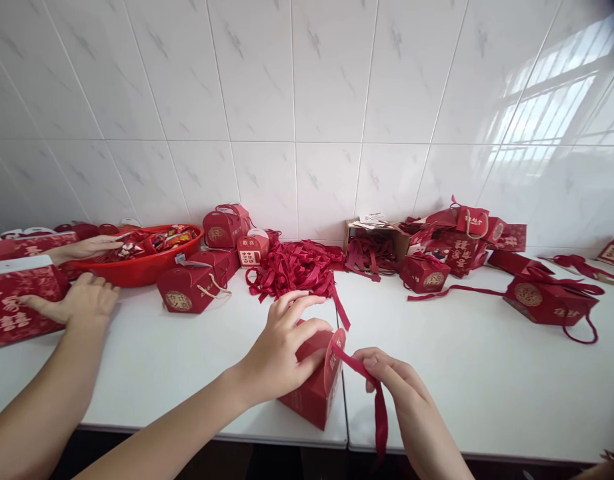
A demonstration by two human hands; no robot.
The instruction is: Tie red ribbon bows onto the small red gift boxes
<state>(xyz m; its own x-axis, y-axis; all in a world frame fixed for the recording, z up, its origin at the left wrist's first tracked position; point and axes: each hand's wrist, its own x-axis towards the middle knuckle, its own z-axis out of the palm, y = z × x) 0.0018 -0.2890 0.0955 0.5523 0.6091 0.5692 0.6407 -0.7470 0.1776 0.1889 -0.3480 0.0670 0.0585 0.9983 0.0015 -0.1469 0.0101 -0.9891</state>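
A red gift box (314, 393) with a rounded flap stands near the table's front edge, at the seam between two white tabletops. My left hand (287, 347) rests over its top, fingers bent around the upper part, partly hiding it. Just right of the box, my right hand (391, 373) pinches a dark red ribbon (381, 417). One end of that ribbon meets the box's flap, and the other hangs down past the table edge. Behind the box lies a heap of red ribbons (301, 267).
Another person's hands (87, 300) are at the left, by a red basin (137, 268) of wrapped packets and a red bag (24, 303). Red boxes (187, 287) stand behind my left hand. More boxes (551, 300) and an open ribbon carton (401, 245) are at the right.
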